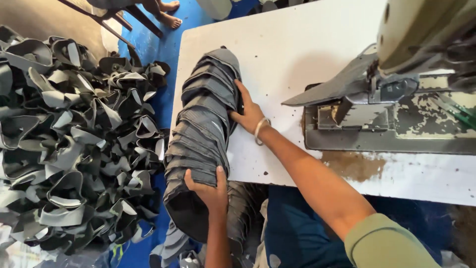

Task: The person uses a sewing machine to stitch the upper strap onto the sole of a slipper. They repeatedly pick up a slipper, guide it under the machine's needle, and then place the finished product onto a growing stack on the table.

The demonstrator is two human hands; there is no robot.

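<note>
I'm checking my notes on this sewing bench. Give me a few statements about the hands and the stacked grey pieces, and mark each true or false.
1. Both hands are on the stack of grey pieces. True.
2. The right hand wears a bangle at the wrist. True.
3. The stack lies at the table's right edge, under the sewing machine. False: it lies at the left edge of the white table, apart from the sewing machine.
4. The left hand holds scissors. False: it grips the near end of the stack.
5. A big heap of loose pieces lies on the floor beside the table. True.
</note>
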